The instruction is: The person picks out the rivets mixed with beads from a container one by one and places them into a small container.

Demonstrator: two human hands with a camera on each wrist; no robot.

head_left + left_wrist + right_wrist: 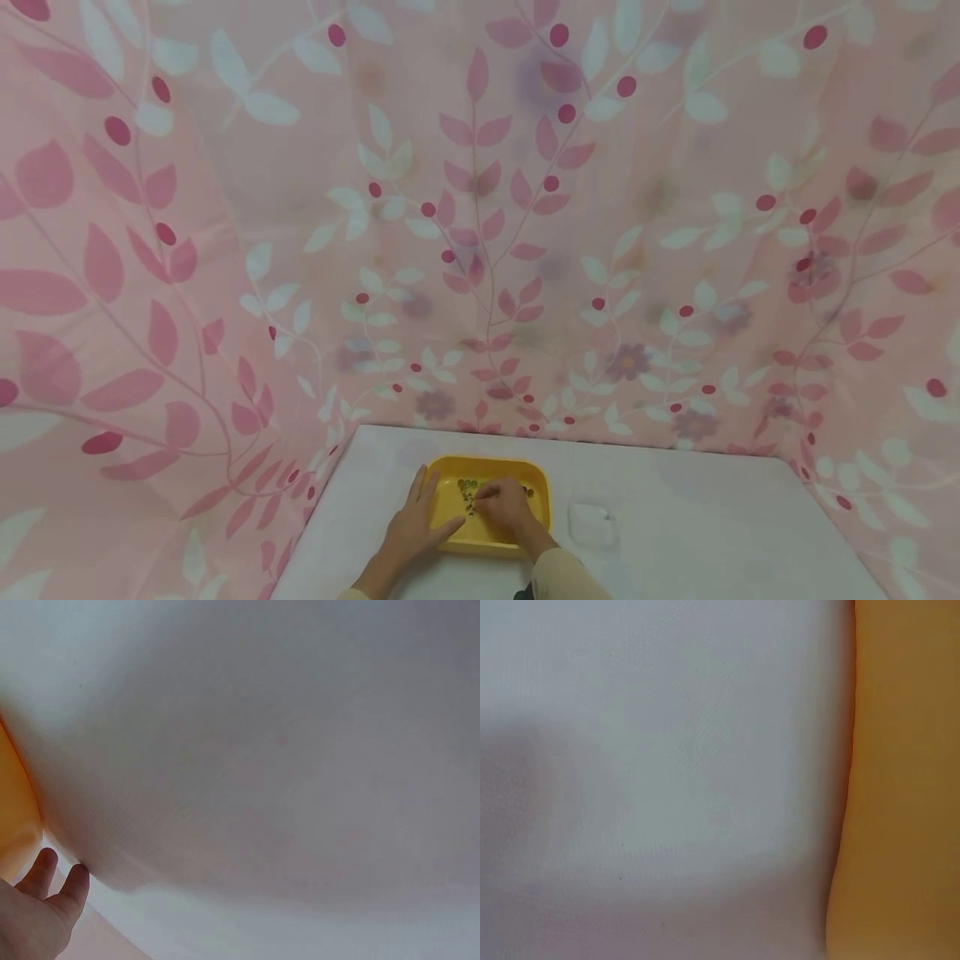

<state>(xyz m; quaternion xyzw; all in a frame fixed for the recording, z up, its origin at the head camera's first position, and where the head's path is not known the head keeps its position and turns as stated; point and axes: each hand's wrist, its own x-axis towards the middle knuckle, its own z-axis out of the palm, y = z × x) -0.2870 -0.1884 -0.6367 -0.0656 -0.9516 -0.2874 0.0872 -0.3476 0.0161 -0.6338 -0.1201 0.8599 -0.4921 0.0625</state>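
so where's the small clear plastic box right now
In the head view, the small clear plastic box sits on the white table, just right of the yellow plastic tray and apart from the right hand.

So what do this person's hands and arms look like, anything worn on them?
Both hands are bare: no gloves, and no rings or watch that I can make out. The left hand and right hand emerge from pale beige sleeves, visible only at the frame's bottom edge.

Head view looks down from afar — wrist views hug the shared yellow tray [536,487] rim
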